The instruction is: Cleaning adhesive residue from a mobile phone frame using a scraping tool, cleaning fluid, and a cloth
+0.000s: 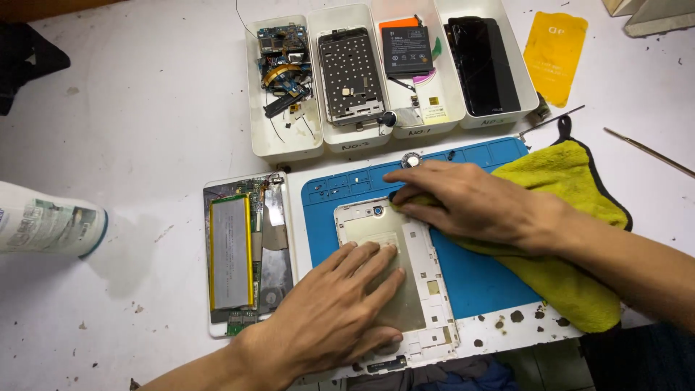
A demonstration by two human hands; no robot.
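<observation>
Your left hand (pixel 340 308) lies flat, fingers spread, on the white tablet back frame (pixel 427 289) – not gripping, just pressing it down so it stays put on the blue repair mat (pixel 478 279). Your right hand (pixel 463 203) is closed over a fold of the yellow microfibre cloth (pixel 579 239), fingertips pushing the cloth against the frame's top edge near the camera hole; the rest of the cloth trails off the mat to the right. The frame sits inside-up, at the mat's left half, lower end reaching the desk (pixel 145 123) edge.

Just left of the mat lies an opened tablet body (pixel 246 253) with its silver battery showing. Behind the mat, four white trays (pixel 286 148) hold a pile of circuit boards, a metal midframe, a black battery and a dark screen panel – sorted apart. A white bottle (pixel 47 228) lies at far left, a yellow film (pixel 554 54) top right.
</observation>
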